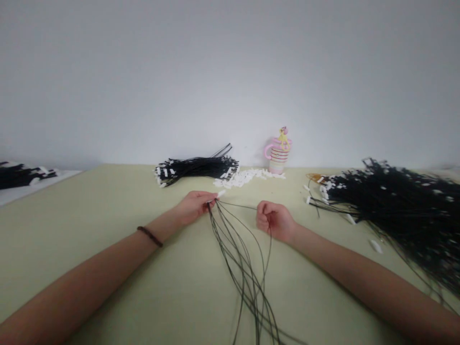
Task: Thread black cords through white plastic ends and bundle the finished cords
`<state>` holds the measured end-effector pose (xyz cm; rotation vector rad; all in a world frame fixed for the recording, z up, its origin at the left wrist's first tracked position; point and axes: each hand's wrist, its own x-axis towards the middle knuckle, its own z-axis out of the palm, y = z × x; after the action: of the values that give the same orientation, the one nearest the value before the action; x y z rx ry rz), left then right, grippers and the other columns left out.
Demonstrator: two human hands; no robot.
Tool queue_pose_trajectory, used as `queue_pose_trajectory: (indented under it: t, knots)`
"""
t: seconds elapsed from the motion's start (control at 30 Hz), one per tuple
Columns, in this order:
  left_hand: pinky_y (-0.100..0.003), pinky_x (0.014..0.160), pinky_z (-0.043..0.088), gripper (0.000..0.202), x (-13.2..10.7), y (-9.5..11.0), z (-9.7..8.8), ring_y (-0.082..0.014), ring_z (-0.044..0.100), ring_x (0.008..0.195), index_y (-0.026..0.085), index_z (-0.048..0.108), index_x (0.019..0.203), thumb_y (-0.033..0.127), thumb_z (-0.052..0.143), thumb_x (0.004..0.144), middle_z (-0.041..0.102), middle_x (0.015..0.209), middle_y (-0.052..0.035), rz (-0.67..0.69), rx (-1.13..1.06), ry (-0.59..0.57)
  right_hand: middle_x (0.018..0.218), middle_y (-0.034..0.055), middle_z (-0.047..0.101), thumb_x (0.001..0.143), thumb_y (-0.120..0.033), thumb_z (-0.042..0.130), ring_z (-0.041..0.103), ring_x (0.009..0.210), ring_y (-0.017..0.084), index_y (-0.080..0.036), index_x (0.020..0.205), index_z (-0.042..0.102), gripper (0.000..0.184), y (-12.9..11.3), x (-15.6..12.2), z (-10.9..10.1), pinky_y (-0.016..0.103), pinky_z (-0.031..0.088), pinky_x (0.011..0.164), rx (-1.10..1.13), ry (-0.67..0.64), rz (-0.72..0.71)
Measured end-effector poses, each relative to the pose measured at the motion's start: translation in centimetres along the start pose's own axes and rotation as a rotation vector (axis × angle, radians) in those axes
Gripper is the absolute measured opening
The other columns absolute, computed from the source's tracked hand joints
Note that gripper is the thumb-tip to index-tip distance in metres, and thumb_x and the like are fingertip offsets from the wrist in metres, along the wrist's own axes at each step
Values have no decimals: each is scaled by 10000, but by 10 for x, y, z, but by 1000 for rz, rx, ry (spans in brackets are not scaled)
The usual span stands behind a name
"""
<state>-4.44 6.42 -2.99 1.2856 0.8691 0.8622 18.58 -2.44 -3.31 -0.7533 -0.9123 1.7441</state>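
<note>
My left hand (196,207) pinches a white plastic connector (221,193) at the ends of several thin black wires (232,249). The wires fan down from it across the table toward me. To the right, my right hand (275,220) is closed in a loose fist around one of these wires, which runs between the two hands and then hangs below the right hand. Just beyond the left hand lies a heap of small white connectors (242,178).
A tied bundle of black wires (197,167) with white ends lies at the back. A pink striped mug (279,155) stands by the wall. A big pile of black wires (395,206) covers the right side. More black wires (21,175) lie at far left. The table (125,201) is pale green.
</note>
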Motion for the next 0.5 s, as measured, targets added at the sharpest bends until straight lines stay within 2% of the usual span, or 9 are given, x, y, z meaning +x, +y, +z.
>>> queue_pose_trajectory:
  t: [0.13,0.27,0.4,0.5]
  knots:
    - [-165,504,390,132,12,10,-46,-60,477,539,89,632,679,202,672,623,554,604,-14,28,-29,148,526,1,549,487,-67,419,434,453,79,-148,615,589,227,1,4,-6,202,332,456,111,46,-9]
    - [-144,490,405,52,16,17,-83,-52,487,534,73,624,705,111,622,668,555,607,-23,25,-60,206,679,3,635,524,5,506,510,532,71,-155,731,631,290,4,2,-4,225,411,590,77,12,-34]
    - [-141,465,405,19,14,17,-103,-50,476,505,81,604,679,93,595,691,552,587,-19,18,-87,281,758,11,643,605,-93,636,559,609,83,-157,815,630,220,5,1,-4,258,429,672,92,-3,-37]
    - [-155,476,414,40,13,16,-104,-58,484,514,77,603,672,106,628,661,566,608,-24,-2,-71,272,740,23,627,682,-246,640,556,615,79,-140,830,632,182,6,2,-4,257,432,676,72,-15,-27]
